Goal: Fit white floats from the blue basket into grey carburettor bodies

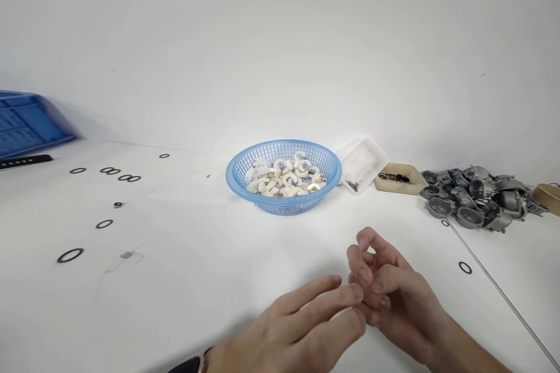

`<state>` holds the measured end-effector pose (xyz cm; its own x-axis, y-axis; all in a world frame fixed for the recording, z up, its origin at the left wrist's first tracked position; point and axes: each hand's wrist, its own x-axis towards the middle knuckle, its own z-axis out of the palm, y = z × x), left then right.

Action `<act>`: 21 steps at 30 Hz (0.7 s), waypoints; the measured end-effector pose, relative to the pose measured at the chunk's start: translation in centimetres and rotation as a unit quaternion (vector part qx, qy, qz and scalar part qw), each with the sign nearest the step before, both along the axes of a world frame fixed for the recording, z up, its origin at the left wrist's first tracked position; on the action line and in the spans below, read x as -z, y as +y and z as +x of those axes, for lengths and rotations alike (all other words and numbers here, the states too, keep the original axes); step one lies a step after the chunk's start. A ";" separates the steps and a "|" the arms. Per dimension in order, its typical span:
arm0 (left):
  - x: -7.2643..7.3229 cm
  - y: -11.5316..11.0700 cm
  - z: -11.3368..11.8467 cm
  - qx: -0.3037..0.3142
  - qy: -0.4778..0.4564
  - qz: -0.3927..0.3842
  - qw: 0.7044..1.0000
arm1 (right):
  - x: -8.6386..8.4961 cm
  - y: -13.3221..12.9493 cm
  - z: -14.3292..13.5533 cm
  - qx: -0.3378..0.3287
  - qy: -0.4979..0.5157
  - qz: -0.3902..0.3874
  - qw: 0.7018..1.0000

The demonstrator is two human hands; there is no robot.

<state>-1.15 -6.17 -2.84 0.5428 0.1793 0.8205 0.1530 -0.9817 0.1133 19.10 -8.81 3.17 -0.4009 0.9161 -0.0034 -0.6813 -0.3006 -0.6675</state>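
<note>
My left hand (306,323) reaches in from the bottom with its fingers stretched out, back upward, and no object shows in it. Its fingertips meet or overlap the fingers of my right hand (394,297). The right hand is curled, thumb close against the fingers; anything small between them is hidden. Beyond both hands stands a blue plastic basket (284,204) holding many white curved plastic pieces (289,179), some with metal bits. A black rubber ring (465,268) lies on the white table to the right of my right hand.
Behind right are a white tray (371,157) with small metal pins, a cream tray (400,186) with dark parts, and piled grey metal housings (476,198). Several black rings (70,255) lie scattered at left, near a blue crate (30,125). A thin rod-like line (499,280) crosses the right side.
</note>
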 end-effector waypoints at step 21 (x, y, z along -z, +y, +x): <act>0.1 -0.1 -0.2 -0.008 0.007 -0.006 1.000 | 0.6 0.1 0.0 -0.007 -0.035 0.012 0.999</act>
